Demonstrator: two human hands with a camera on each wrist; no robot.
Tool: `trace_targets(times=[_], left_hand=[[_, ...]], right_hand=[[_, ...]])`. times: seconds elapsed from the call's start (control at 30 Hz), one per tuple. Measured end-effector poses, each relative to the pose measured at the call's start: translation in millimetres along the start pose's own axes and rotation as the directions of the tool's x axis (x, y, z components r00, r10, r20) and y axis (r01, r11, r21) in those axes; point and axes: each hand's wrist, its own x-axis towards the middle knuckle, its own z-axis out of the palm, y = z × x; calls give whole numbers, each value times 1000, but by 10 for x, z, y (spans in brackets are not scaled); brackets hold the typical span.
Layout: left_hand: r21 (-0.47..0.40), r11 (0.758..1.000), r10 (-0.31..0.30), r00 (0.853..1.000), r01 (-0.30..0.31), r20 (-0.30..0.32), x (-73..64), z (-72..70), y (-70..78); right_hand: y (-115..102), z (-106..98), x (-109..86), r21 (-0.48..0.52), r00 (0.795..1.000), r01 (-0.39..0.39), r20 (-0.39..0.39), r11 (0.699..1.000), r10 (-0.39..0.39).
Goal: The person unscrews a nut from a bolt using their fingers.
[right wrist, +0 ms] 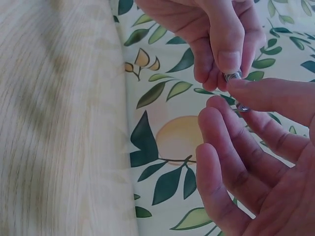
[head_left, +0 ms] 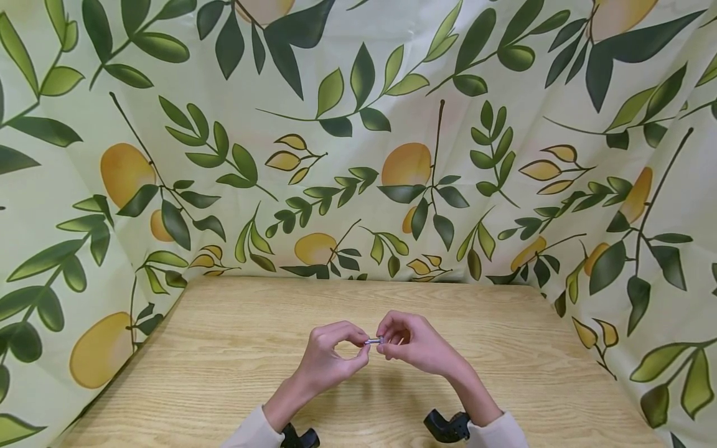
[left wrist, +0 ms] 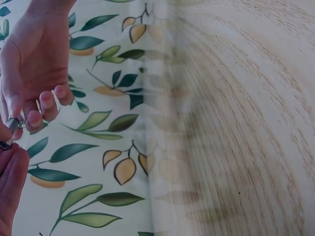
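Between my two hands, just above the table, is a small, silvery, bolt-like metal piece (head_left: 373, 341). My left hand (head_left: 335, 356) pinches one end between thumb and forefinger. At the other end, my right hand (head_left: 417, 346) pinches it with thumb and forefinger, its other fingers loosely bent. The right wrist view shows a ridged end of the metal piece (right wrist: 233, 75) at the left thumb and a rounded end at the right fingertips. In the left wrist view, fingers cover much of the metal piece (left wrist: 14, 124); whether it is one part or two I cannot tell.
A light wooden table (head_left: 224, 311) lies beneath the hands. Cloth with a leaf and fruit print (head_left: 347, 149) hangs behind it and along both sides. Black wrist mounts (head_left: 446, 427) sit below the wrists, near the front.
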Motion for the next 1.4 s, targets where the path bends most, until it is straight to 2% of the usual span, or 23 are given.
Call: trace_targets(times=[0.23, 0.57, 0.83, 1.17, 1.4], left_hand=[[1, 1000, 6, 1000, -6, -4, 2, -6, -4], [1, 1000, 4, 1000, -4, 0, 15, -16, 2], [-2, 1000, 7, 1000, -7, -2, 14, -29, -4], [-2, 1000, 16, 1000, -16, -4, 19, -17, -7], [-3, 1000, 11, 1000, -11, -5, 11, -18, -7]], right_hand=[[1, -18, -3, -15, 999, -34, 28, 999, 35], [1, 1, 0, 10, 1000, 16, 10, 1000, -17], [-8, -4, 5, 7, 999, -29, 35, 1000, 29], [-2, 2, -2, 15, 1000, 14, 14, 1000, -14], [-8, -12, -1, 0, 999, -29, 20, 1000, 29]])
